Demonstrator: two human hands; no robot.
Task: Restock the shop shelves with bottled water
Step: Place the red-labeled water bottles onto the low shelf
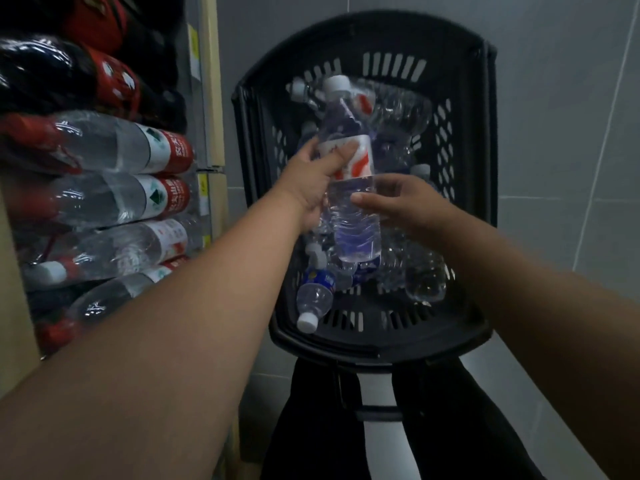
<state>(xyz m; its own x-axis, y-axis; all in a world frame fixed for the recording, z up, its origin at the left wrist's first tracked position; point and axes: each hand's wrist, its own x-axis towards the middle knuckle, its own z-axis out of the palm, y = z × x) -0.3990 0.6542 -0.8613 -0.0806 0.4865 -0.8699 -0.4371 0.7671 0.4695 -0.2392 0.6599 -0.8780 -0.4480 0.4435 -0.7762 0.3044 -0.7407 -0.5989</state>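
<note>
Our left hand [311, 178] clasps one clear, white-capped, red-labelled plastic water bottle [353, 216]; our right hand [408, 206] touches it, grip unclear. Below: at least four more bottles [313, 299] in one black plastic basket [446, 140].

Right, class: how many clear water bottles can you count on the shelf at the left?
4, lying stacked: top bottle, second bottle, third bottle, bottom bottle. The left forearm may hide more.
</note>
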